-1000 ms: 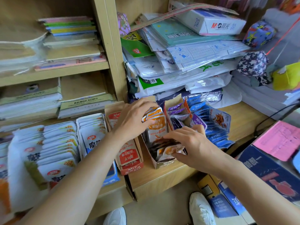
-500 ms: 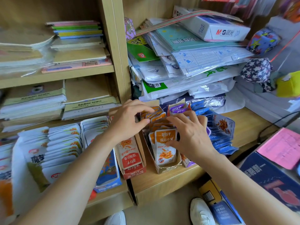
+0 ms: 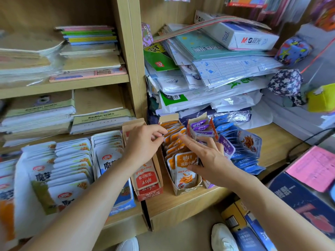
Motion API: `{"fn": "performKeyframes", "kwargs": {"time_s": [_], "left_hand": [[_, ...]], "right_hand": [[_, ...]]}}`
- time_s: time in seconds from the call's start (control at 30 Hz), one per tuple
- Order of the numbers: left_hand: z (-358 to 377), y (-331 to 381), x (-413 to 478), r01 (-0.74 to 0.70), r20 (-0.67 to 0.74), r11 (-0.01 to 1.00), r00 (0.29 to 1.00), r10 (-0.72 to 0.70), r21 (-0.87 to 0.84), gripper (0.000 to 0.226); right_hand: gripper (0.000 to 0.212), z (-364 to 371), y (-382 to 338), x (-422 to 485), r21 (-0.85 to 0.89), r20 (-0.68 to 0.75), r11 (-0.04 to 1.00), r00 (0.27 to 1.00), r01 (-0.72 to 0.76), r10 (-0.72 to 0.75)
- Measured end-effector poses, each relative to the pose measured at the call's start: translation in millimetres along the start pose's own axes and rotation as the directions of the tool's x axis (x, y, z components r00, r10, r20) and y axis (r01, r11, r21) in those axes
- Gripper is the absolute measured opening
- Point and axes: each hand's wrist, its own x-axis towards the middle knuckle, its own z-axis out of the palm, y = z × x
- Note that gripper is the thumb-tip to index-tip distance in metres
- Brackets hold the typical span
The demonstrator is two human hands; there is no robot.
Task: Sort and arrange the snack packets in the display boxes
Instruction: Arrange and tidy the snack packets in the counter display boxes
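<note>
**Both hands in the orange row**

Left hand (image 3: 145, 144): thumb and forefinger pinch the top edge of one of the orange packets (image 3: 184, 178) near the back of the row, and the other fingers curl behind them. Right hand (image 3: 208, 156): the fingers are straight and spread. The forefinger tip touches the packet tops just at 3 o'clock of the left pinch, and the thumb lies against the front packet's face.

Half a second ago the right fingers were bunched over the front half of the row. They now reach toward 12 o'clock, to the rear packets. The left hand has kept to the back end.

The left forearm comes in from 7 o'clock over the red box (image 3: 147, 180), the right from 4 o'clock.

The orange packets stand in an open cardboard display box (image 3: 179, 192) on the wooden shelf (image 3: 277, 140). The red box is at 9 o'clock of it, the purple packets (image 3: 199, 127) at 3 o'clock, and the blue packets (image 3: 244, 156) beyond those.
</note>
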Motion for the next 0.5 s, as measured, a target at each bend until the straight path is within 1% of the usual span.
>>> {"fn": "performKeyframes", "kwargs": {"time_s": [0.07,0.17,0.27,0.33,0.4,0.43,0.5], "left_hand": [[-3,1,1,0.034,0.026,0.999,0.999,-0.034,-0.008,0.018],[-10,0,-4,0.079,0.040,0.997,0.996,-0.079,-0.004,0.020],[-18,6,-16,0.182,0.056,0.983,0.982,-0.181,-0.014,0.019],[-19,12,-26,0.260,0.147,0.965,0.955,-0.257,-0.008,0.030],[-19,20,-34,0.303,0.245,0.953,0.924,-0.294,0.002,0.049],[-16,22,-38,0.303,0.272,0.953,0.917,-0.293,0.006,0.056],[-12,26,-43,0.286,0.265,0.958,0.922,-0.282,0.025,0.062]], "right_hand": [[0.100,-1,0,-1,0.029,-0.046,0.998,0.997,-0.059,0.060],[0.103,-4,-1,-2,-0.013,-0.105,0.990,0.985,-0.140,0.137],[0.101,-4,-4,-2,-0.045,-0.081,0.986,0.984,-0.160,0.156],[0.099,-2,-7,-2,-0.031,-0.037,0.989,0.989,-0.147,0.145],[0.096,-1,-9,-1,0.027,0.013,0.992,0.992,-0.123,0.123],[0.094,-2,-10,-1,0.058,0.037,0.992,0.993,-0.110,0.108],[0.093,0,-7,0,0.099,0.056,0.993,0.997,-0.065,0.059]]}}
